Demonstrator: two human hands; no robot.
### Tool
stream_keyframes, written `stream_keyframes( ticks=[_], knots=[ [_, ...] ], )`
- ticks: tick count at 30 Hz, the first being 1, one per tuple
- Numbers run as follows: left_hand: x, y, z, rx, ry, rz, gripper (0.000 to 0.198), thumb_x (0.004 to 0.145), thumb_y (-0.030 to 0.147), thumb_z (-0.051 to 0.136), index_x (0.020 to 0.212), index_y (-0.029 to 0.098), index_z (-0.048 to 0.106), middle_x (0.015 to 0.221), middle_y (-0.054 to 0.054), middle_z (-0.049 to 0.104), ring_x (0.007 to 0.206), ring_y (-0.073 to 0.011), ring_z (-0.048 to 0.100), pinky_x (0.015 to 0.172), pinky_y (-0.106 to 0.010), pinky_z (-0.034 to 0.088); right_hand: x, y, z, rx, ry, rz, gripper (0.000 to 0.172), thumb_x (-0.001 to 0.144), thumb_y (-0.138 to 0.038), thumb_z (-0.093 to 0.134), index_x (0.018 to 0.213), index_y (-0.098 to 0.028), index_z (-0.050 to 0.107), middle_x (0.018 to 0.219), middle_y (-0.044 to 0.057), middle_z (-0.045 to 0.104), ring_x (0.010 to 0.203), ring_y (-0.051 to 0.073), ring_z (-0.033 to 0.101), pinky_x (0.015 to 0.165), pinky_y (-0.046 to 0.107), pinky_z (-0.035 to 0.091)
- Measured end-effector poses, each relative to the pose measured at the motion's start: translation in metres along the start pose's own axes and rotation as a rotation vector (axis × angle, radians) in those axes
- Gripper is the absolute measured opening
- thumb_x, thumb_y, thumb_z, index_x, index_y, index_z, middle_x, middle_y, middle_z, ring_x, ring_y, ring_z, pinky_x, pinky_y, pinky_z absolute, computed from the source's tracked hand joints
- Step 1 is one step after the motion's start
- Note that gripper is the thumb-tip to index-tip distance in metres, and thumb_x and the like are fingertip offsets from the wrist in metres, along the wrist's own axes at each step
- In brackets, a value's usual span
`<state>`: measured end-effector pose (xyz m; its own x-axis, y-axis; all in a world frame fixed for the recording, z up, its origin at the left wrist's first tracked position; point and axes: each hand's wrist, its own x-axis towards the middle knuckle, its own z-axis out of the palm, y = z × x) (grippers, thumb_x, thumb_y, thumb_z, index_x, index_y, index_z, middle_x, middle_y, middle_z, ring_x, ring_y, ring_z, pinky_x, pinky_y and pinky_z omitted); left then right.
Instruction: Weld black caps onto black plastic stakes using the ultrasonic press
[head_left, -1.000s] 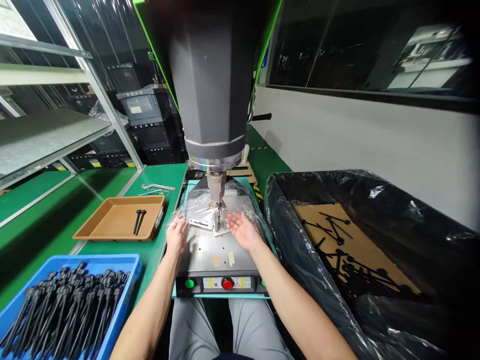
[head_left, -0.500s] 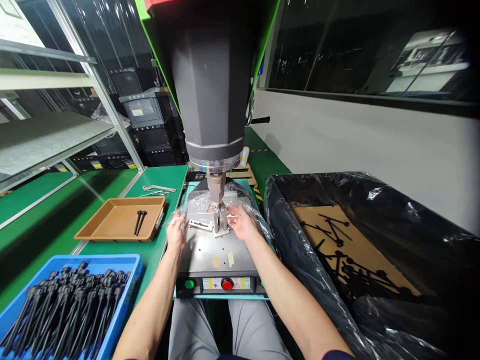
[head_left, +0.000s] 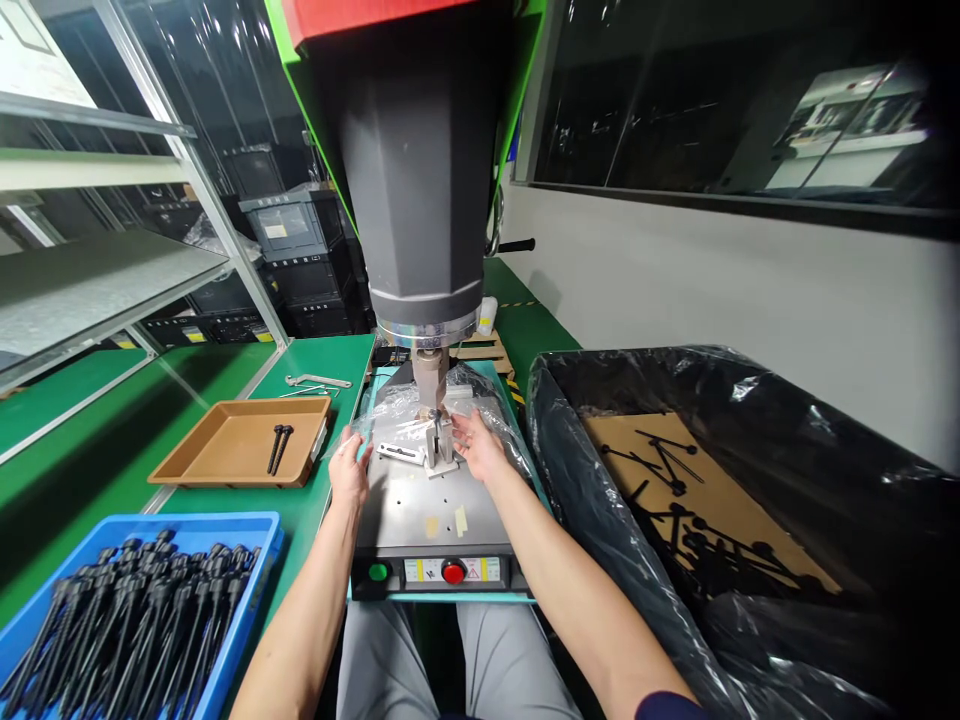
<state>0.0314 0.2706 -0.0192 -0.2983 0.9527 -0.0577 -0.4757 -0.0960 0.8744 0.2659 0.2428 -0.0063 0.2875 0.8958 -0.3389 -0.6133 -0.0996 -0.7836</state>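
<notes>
My left hand (head_left: 349, 468) is over the left edge of the machine's metal bed (head_left: 412, 515), fingers raised and apart, against the edge of a clear plastic sheet (head_left: 390, 405). My right hand (head_left: 477, 446) is just right of the small metal fixture (head_left: 438, 448), its fingers spread beside the fixture and the plastic. I cannot tell whether the fingertips touch either. Above the fixture stands the machine's metal tool head (head_left: 430, 375). A slotted metal bar (head_left: 401, 453) lies left of the fixture. No part shows in either palm.
A blue bin (head_left: 274, 530) of black long-stemmed parts (head_left: 150, 610) stands at the left. Behind it, a brown tray (head_left: 202, 470) holds two such parts. A wrench (head_left: 319, 380) lies beyond. At right, a black plastic-lined box (head_left: 555, 440) holds loose black parts on cardboard. Buttons (head_left: 454, 571) line the bed's front.
The view has tipped slightly. My right hand's fingers have shifted a little beside the fixture; my left hand is nearly where it was.
</notes>
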Motion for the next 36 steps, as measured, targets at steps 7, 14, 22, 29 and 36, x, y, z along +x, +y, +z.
stream_keyframes(
  ticks=[7,14,22,29,36],
  knots=[
    [-0.002,-0.004,-0.002,-0.015,0.059,-0.083,0.005,0.077,0.022,0.07,0.081,0.019,0.069,0.103,-0.008,0.067,0.1,-0.0183,0.064,0.083,-0.032,0.059,-0.005,0.007,-0.004,-0.009,-0.017,0.019,0.041,0.085,-0.058,0.057,0.079,-0.022,0.074,0.107,0.008,0.072,0.092,0.022,0.062,0.069,0.03,0.048],
    [-0.008,-0.004,-0.006,-0.069,0.078,-0.16,0.005,0.08,0.018,0.069,0.085,0.016,0.069,0.096,-0.006,0.069,0.089,-0.0145,0.067,0.079,-0.029,0.059,-0.017,0.014,-0.004,-0.033,-0.025,-0.014,0.036,0.084,-0.056,0.06,0.088,-0.024,0.074,0.123,0.006,0.067,0.108,0.024,0.058,0.082,0.033,0.048],
    [-0.01,-0.006,-0.01,-0.128,0.037,-0.228,0.004,0.084,0.02,0.066,0.081,0.017,0.064,0.106,-0.008,0.07,0.091,-0.0167,0.07,0.081,-0.032,0.059,-0.021,0.018,-0.009,-0.024,-0.051,-0.023,0.038,0.083,-0.059,0.061,0.09,-0.025,0.073,0.13,0.008,0.061,0.119,0.025,0.055,0.091,0.039,0.049],
    [-0.021,-0.007,-0.009,-0.149,0.032,-0.329,0.012,0.086,0.026,0.064,0.081,0.016,0.065,0.095,-0.008,0.071,0.083,-0.0158,0.071,0.075,-0.028,0.059,-0.034,0.027,-0.017,-0.051,-0.067,-0.046,0.041,0.077,-0.059,0.067,0.099,-0.025,0.071,0.134,0.012,0.057,0.128,0.028,0.049,0.097,0.043,0.048],
    [-0.016,-0.005,-0.011,-0.151,0.081,-0.312,0.008,0.086,0.014,0.06,0.079,0.013,0.062,0.093,-0.008,0.071,0.078,-0.0127,0.071,0.066,-0.019,0.058,-0.051,0.037,-0.028,0.087,-0.028,-0.016,0.039,0.083,-0.058,0.058,0.106,-0.027,0.067,0.124,0.009,0.064,0.12,0.024,0.056,0.092,0.038,0.051]
  ],
)
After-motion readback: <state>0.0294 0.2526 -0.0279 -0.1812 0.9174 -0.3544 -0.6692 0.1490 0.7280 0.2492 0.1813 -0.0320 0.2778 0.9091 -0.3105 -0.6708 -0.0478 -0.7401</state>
